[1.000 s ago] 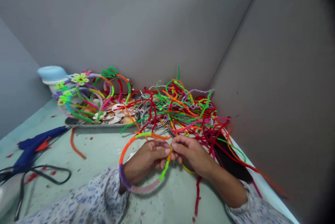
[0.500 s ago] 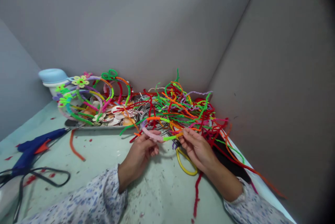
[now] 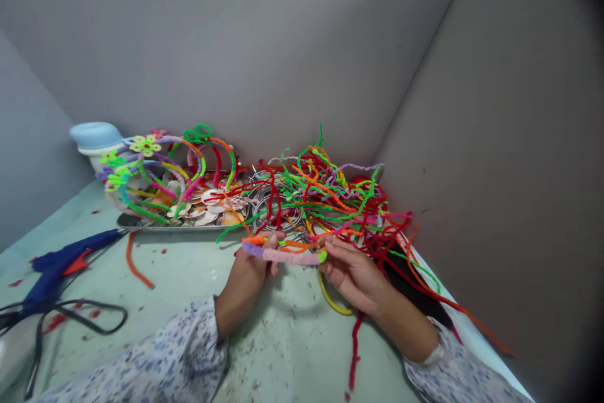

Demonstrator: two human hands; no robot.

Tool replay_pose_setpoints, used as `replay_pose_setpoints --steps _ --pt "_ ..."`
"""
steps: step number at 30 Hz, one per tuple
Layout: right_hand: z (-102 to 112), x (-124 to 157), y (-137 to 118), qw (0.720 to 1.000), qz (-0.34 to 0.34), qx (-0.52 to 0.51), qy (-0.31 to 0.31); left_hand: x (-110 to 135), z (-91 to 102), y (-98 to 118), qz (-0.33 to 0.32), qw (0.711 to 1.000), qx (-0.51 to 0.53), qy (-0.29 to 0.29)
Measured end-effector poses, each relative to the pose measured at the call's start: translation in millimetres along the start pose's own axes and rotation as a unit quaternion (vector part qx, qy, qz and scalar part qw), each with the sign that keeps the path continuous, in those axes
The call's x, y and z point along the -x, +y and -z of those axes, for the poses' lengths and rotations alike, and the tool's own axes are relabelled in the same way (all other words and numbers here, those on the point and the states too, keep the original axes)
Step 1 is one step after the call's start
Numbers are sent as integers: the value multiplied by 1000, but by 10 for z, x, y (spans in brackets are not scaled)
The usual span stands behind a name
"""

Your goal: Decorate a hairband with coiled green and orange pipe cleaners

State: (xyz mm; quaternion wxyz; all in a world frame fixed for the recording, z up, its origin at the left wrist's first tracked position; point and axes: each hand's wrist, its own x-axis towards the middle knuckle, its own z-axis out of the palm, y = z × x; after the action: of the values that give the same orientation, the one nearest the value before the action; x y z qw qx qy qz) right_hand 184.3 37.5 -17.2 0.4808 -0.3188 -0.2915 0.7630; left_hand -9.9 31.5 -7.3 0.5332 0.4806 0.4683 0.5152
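Observation:
A headband (image 3: 292,258) wrapped in pipe cleaner, with pink, purple, orange and green sections, is held level between both hands, seen almost edge-on. My left hand (image 3: 250,274) grips its left part, the fingertips partly hidden behind the pink section. At the other side, my right hand (image 3: 353,274) pinches the headband near the green and yellow sections. Behind my right hand lie yellow-handled pliers, of which a yellow handle (image 3: 333,299) shows. A heap of loose pipe cleaners (image 3: 330,192) in red, green and orange spreads just beyond the hands.
At the left, a metal tray (image 3: 189,234) holds shells (image 3: 207,214) and several finished headbands (image 3: 165,170) with flowers. A blue glue gun (image 3: 70,258) with a black cord (image 3: 111,331) lies nearby. Coiled wire (image 3: 259,211) sits beside the tray. A blue-lidded container (image 3: 97,139) stands behind.
The headband has tilted from an open loop to nearly edge-on, its pink section now facing me. My left hand has shifted slightly up along it; the right has stayed nearly in place.

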Motion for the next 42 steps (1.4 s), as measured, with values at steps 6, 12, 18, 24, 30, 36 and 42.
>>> replay_pose_setpoints --steps 6,12,18,24,30,36,42 --pt "-109 24 29 971 104 215 13 -30 3 -39 21 999 -41 30" --pt "-143 47 70 904 201 369 82 38 -26 30 24 999 -31 0" --pt "-182 38 29 951 120 273 88 66 -31 69 8 999 17 -45" --pt "-214 31 80 978 74 175 82 64 -29 33 -5 999 -16 -50" --pt "-157 44 74 968 92 223 71 74 1 14 6 999 11 -43" --pt "-104 10 50 968 136 182 109 117 3 23 0 998 -12 -63" --pt "-114 50 59 976 99 188 50 80 26 61 -47 998 -19 23"
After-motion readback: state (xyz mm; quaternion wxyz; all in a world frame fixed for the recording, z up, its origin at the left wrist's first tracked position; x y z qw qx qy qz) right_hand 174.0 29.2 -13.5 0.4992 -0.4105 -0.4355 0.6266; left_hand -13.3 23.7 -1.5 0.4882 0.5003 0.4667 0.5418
